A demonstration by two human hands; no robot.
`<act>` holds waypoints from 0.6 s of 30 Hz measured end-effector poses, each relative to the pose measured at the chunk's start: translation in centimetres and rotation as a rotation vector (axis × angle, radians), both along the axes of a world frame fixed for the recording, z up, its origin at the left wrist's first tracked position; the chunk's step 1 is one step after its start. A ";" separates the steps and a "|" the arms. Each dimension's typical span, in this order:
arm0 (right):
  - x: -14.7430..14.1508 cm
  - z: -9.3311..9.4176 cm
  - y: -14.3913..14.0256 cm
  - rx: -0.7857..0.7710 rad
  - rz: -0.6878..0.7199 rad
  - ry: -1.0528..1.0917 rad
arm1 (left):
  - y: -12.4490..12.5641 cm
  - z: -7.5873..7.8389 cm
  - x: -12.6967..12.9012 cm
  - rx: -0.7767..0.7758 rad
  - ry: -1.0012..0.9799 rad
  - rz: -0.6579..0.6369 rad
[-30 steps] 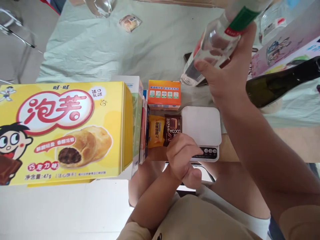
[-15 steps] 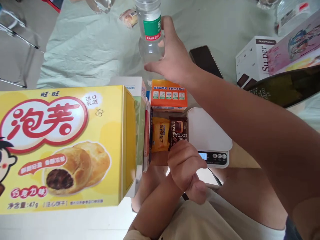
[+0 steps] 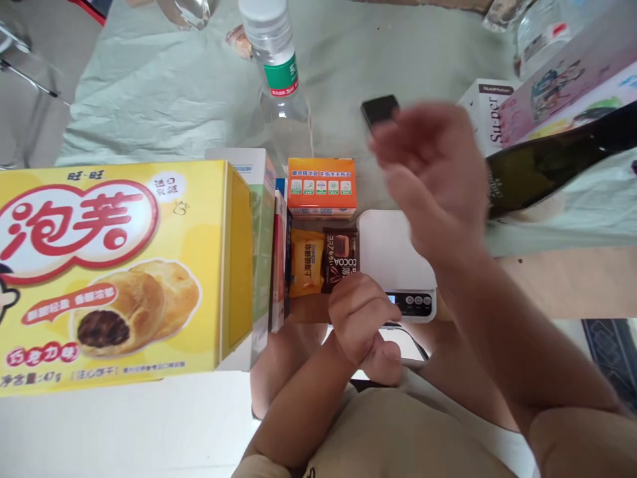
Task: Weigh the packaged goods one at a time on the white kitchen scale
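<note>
My left hand [image 3: 362,322] is curled into a loose fist at the table's near edge, by the brown cocoa snack packet [image 3: 340,259]; nothing shows in it. Blurred by motion, my right hand [image 3: 438,176] hangs above the kitchen scale [image 3: 395,252] with thumb and fingers apart, holding nothing. Beyond it lies a black phone [image 3: 379,109], partly covered by the fingers. A clear plastic bottle [image 3: 284,123] with a green label and white cap stands upright behind the orange soap box [image 3: 322,186]. The yellow soap packet [image 3: 306,262] lies beside the cocoa packet.
A big yellow cream-puff box [image 3: 199,219] stands on the left, with other boxes [image 3: 261,232] beside it. On the right are a dark green glass bottle [image 3: 562,159], a white box [image 3: 480,99] and a pink box [image 3: 562,86]. A small wrapped snack [image 3: 239,41] lies far back.
My right hand has let go of the clear bottle and moved right and back toward me. The bottle now stands nearer the orange box. My left hand keeps its fist; the view has shifted slightly.
</note>
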State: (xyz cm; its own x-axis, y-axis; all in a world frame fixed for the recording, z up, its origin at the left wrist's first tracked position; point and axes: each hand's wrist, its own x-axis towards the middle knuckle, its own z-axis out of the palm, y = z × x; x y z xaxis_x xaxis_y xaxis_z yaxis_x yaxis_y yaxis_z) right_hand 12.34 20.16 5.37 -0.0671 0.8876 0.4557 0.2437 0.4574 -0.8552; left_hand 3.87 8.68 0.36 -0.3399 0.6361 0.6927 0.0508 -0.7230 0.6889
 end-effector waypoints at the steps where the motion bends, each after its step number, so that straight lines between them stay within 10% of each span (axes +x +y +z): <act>1: 1.6 -0.3 -2.2 0.081 -0.170 0.031 | -0.1 0.0 0.0 -0.007 0.013 -0.010; 6: 9.7 -2.8 -5.3 0.400 -0.677 0.150 | -0.5 -0.1 0.6 -0.053 0.061 -0.056; 11: 15.2 -6.5 -2.5 0.153 -0.581 -0.029 | -0.2 -0.4 1.8 -0.064 0.088 -0.079; 18: 15.1 -7.3 -1.8 0.103 -0.632 -0.160 | -0.2 0.5 2.3 -0.099 0.131 -0.108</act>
State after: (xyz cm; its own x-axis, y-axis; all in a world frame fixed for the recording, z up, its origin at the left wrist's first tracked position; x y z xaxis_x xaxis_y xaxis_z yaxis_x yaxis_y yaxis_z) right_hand 27.47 18.34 -1.98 0.3789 0.7308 0.5678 0.6128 0.2616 -0.7457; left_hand 6.18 8.46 0.85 -0.1766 0.7310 0.6592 0.0706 -0.6586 0.7492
